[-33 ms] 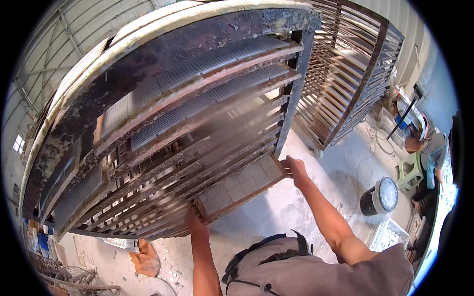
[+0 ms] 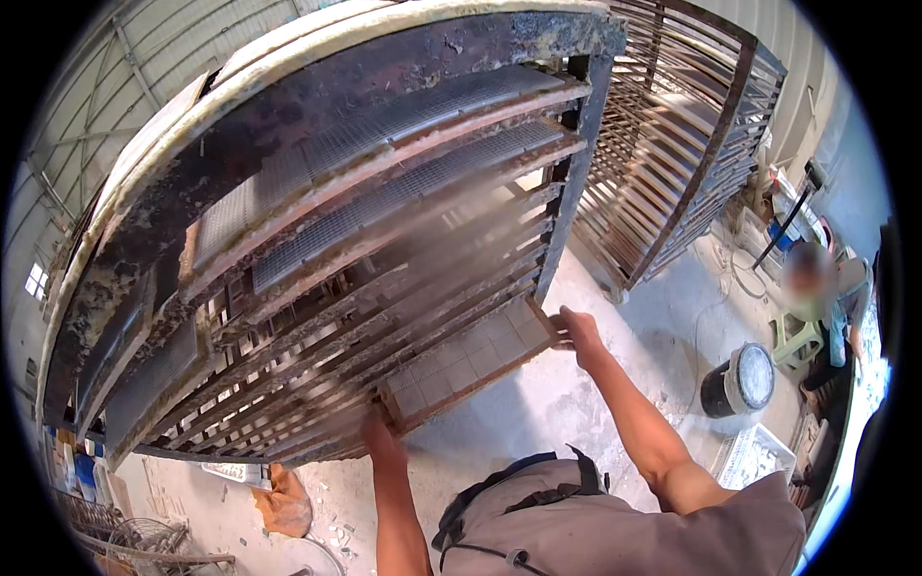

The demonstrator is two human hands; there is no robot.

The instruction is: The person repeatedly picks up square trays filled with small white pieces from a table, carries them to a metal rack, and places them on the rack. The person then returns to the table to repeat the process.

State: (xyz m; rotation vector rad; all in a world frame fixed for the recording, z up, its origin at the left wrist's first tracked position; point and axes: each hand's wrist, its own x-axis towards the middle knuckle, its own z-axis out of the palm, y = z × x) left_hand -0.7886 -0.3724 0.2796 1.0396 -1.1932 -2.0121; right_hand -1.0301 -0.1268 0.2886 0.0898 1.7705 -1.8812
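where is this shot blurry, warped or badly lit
Head view: a hazy smear softens the slatted rack's middle and the left hand, while the right hand looks clearer; a co-worker's head is blurred; the fisheye bows the rack's top edge; glare whitens the far right rim, and the concrete floor mixes bright patches with shade.

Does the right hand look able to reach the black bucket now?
Probably not: the right hand is busy at the tray, and the black bucket stands on the floor, away right.
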